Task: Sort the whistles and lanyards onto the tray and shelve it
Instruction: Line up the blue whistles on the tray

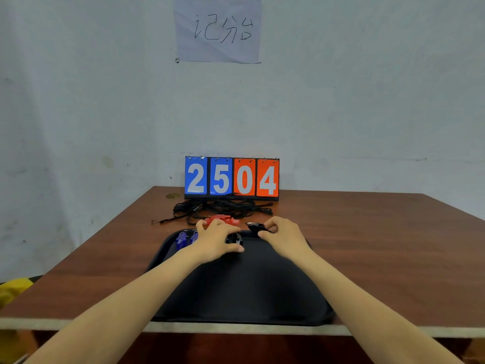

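A black tray (244,287) lies on the brown table in front of me. Two blue whistles (183,239) rest in its far left corner. My left hand (217,239) sits over the tray's far edge, its fingers closed around a black whistle (235,239). My right hand (283,232) pinches another black whistle (256,227) just above the tray's far rim. Red whistles (223,220) lie on the table right behind my left hand. A tangle of black lanyards (223,208) lies beyond them.
A flip scoreboard (232,178) reading 2504 stands at the table's back edge against the wall. A handwritten paper sheet (217,28) hangs on the wall. Something yellow (13,290) shows low at the left, below the table.
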Motion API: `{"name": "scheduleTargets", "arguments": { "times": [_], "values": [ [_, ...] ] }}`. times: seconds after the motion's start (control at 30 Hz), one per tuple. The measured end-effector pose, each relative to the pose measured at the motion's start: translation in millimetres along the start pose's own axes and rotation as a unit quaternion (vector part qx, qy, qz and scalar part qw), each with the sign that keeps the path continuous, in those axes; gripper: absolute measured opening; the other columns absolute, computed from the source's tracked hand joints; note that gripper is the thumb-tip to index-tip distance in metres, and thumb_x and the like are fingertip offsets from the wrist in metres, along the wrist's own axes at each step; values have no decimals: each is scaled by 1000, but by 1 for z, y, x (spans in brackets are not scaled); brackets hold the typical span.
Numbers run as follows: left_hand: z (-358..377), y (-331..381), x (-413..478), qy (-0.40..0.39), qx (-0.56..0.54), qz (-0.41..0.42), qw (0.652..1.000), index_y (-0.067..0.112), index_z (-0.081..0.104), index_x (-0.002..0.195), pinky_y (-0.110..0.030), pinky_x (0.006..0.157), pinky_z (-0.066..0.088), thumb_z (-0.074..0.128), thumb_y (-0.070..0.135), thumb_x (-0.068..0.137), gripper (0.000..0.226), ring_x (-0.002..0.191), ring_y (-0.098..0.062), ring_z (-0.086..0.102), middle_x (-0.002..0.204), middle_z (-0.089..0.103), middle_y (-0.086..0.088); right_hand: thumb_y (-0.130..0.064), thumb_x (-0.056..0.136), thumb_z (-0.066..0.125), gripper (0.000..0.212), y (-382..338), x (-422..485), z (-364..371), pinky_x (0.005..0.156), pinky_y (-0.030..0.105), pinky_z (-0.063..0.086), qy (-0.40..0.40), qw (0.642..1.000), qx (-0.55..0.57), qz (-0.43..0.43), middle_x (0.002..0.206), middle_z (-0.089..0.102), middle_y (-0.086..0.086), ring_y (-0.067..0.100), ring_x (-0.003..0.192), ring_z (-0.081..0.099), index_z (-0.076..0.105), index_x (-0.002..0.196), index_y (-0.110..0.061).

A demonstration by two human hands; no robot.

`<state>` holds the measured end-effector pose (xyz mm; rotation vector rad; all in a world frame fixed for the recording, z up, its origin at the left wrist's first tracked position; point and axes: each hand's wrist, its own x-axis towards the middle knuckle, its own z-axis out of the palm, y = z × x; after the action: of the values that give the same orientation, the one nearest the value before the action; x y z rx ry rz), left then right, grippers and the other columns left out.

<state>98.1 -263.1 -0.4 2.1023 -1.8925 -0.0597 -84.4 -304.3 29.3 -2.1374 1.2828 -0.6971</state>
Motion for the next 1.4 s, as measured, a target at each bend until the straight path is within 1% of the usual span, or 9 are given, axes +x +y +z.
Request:
{"name": "scheduleTargets", "arguments": {
  "times": [0.17, 0.3, 0.43, 0.67, 0.8, 0.9, 1.03, 1.2, 1.4],
  "values": [
    [-12, 11, -10, 105, -140, 16, 984, 30, 46, 134, -36, 106, 17, 41, 42, 96, 40, 129, -13, 39, 128, 57, 10, -22, 90, 61, 38, -6, -9, -4, 85, 26, 45, -28, 990, 138, 12, 122, 60, 3, 15, 104, 57, 53, 126, -19],
    [-21, 21, -17, 88, -234, 29, 968, 30, 50, 130, -46, 110, 32, 47, 34, 96, 35, 118, -11, 54, 121, 64, 9, -21, 93, 55, 31, -14, -21, -6, 62, 14, 40, -36, 985, 171, 2, 107, 68, 5, 2, 76, 58, 55, 124, -17],
    [-30, 28, -24, 82, -296, 28, 951, 29, 62, 116, -41, 105, 42, 52, 30, 94, 25, 110, -8, 59, 115, 64, 10, -27, 93, 55, 29, -20, -34, -9, 62, 14, 41, -41, 984, 176, 1, 100, 70, 3, 1, 73, 58, 57, 119, -14],
    [-38, 34, -35, 83, -330, 15, 940, 27, 63, 115, -29, 99, 42, 53, 27, 93, 24, 110, -7, 56, 119, 63, 7, -27, 91, 59, 30, -27, -49, -20, 63, 14, 40, -58, 988, 145, -18, 103, 71, 1, 6, 82, 60, 56, 119, -16],
    [-39, 41, -40, 86, -355, -11, 931, 23, 62, 114, -30, 95, 45, 53, 34, 93, 25, 107, -11, 59, 111, 66, 6, -29, 86, 65, 29, -28, -52, -20, 70, 21, 44, -11, 992, 125, -33, 96, 64, -6, 11, 87, 64, 57, 112, -19],
    [-38, 46, -43, 54, -396, -19, 916, 20, 63, 116, -29, 95, 45, 51, 38, 93, 31, 107, -11, 60, 110, 67, 4, -31, 83, 69, 30, -28, -53, -19, 67, 18, 43, 3, 991, 127, -39, 93, 63, -7, 10, 87, 63, 57, 107, -19],
    [-38, 49, -43, 45, -450, -30, 892, 16, 60, 123, -31, 98, 45, 58, 31, 90, 36, 106, -10, 60, 117, 66, 1, -33, 79, 72, 34, -28, -53, -16, 66, 16, 42, -1, 992, 117, -55, 93, 62, -7, 7, 86, 58, 55, 105, -20],
    [-38, 48, -42, 35, -474, -53, 878, 15, 61, 120, -37, 102, 44, 64, 29, 86, 37, 105, -14, 60, 115, 65, 0, -24, 82, 70, 33, -24, -52, -12, 65, 11, 39, 8, 992, 102, -74, 93, 58, -8, -1, 75, 52, 56, 110, -18],
    [-38, 48, -45, 28, -479, -25, 877, 24, 65, 114, -29, 95, 44, 58, 33, 90, 27, 107, -14, 59, 112, 67, 5, -16, 88, 62, 29, -22, -45, -8, 77, 17, 42, 0, 991, 118, -67, 102, 60, -5, 8, 92, 56, 58, 117, -17]
  ]
}}
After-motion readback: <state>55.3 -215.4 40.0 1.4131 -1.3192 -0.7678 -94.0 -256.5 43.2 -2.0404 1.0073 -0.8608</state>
